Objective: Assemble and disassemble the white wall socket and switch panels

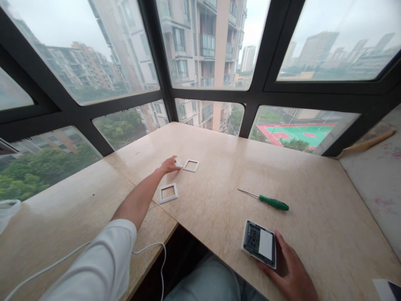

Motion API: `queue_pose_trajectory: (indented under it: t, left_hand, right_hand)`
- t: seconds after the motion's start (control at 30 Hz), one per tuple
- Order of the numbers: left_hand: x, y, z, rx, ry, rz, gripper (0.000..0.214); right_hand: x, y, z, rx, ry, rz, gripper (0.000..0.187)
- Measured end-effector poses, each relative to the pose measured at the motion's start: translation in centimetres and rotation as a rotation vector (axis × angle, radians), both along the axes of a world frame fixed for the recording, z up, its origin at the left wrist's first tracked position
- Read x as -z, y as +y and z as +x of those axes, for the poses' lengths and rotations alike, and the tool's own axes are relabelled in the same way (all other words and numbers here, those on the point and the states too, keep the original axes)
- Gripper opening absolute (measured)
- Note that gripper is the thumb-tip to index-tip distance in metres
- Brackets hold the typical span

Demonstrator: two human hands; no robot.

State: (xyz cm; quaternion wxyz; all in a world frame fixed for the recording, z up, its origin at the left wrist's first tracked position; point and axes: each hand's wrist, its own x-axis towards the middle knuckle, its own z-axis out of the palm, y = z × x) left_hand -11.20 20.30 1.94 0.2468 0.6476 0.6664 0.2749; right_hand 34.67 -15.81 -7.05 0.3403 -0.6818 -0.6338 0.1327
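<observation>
My left hand (169, 165) reaches far across the beige stone sill (219, 167), fingers closed on a small white piece (178, 164) next to a white square frame (191, 166). A second white square frame (168, 193) lies just right of my forearm. My right hand (290, 269) rests near the front edge, fingers against the side of a white wall-switch module (259, 243) lying flat, half of its cover off and its grey inside showing.
A green-handled screwdriver (266, 201) lies between the frames and the switch. A white cable (150, 251) hangs over the front edge by my left sleeve. Dark window frames (260, 96) wall the back. A flat object's corner (388, 289) shows at bottom right.
</observation>
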Motion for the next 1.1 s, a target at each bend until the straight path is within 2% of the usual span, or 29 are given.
queue_pose_trajectory:
  t: [0.1,0.2,0.3,0.4,0.47,0.57,0.7,0.8,0.87,0.97,1.1]
  left_hand:
    - [-0.9,-0.8,0.8,-0.037,-0.155,0.021,0.067]
    - [-2.6,-1.4,3.0,-0.045,-0.366,0.026,0.066]
    - [-4.7,-2.5,6.6,0.043,-0.594,-0.022,0.055]
    - [-6.0,-4.8,11.2,0.176,-0.755,-0.097,0.05]
    - [-6.1,-7.0,14.5,0.271,-0.852,-0.153,0.051]
    - [-5.1,-11.1,19.3,0.413,-1.191,-0.313,0.052]
    - [-2.9,-16.7,23.7,0.517,-1.3,-0.415,0.055]
    - [-1.8,-20.1,24.8,0.617,-1.284,-0.396,0.058]
    - [-1.5,-21.7,24.6,0.678,-1.192,-0.318,0.063]
    - [-1.6,-23.2,23.8,0.776,-0.901,-0.108,0.068]
    - [-2.1,-24.4,22.8,0.936,-0.415,0.15,0.062]
  right_hand:
    - [-0.1,-0.1,-0.1,0.031,0.054,-0.031,0.092]
    - [-0.2,-0.1,-0.2,0.06,0.123,-0.042,0.094]
    - [-0.5,-0.1,-0.4,0.097,0.185,-0.034,0.095]
    - [-0.9,0.0,-0.5,0.109,0.251,-0.015,0.096]
    - [-1.2,0.0,-0.6,0.107,0.306,-0.002,0.097]
    - [-1.6,-0.1,-0.7,0.106,0.404,0.018,0.099]
    - [-2.1,-0.2,-1.0,0.088,0.541,0.046,0.102]
    - [-2.7,-0.2,-1.2,0.08,0.606,0.071,0.103]
    - [-3.0,-0.3,-1.3,0.074,0.618,0.082,0.103]
    - [-3.3,-0.3,-1.2,0.052,0.603,0.099,0.102]
    - [-3.5,-0.6,-1.1,0.035,0.561,0.11,0.099]
